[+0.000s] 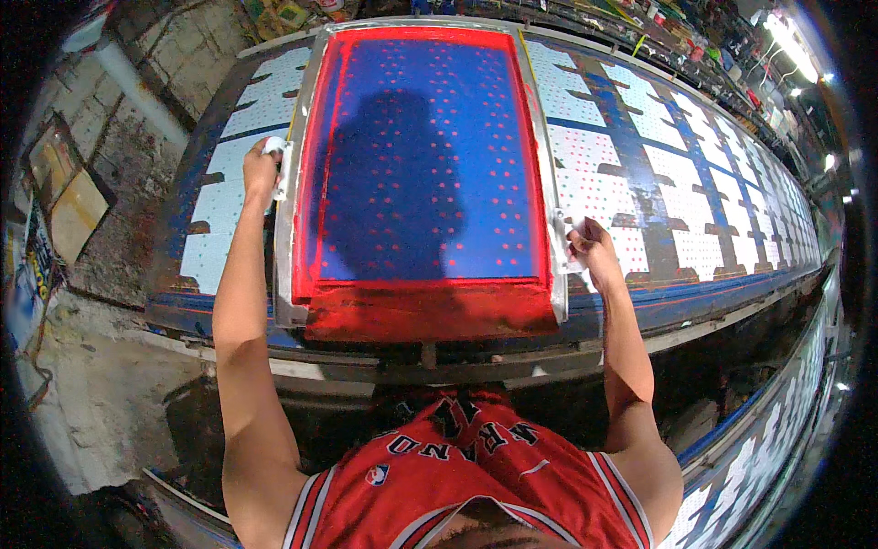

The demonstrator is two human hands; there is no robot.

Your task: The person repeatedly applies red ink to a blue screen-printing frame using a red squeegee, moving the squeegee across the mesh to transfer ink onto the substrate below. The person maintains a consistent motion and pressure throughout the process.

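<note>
The screen-printing frame (285, 247), its blue mesh (489, 119) bordered by red ink (430, 311), sits over the long surface (646, 190), among dotted white panels (569, 90). The left hand (261, 170) grips a white side handle (274, 145); the right hand (593, 249) clasps its opposite handle (573, 261), probably for balanced control. Whether the frame touches down is unclear.

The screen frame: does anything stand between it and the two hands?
Only its white side grips: the left hand holds one, the right hand the other. Nothing else visible stands between hands and screen frame.
</note>
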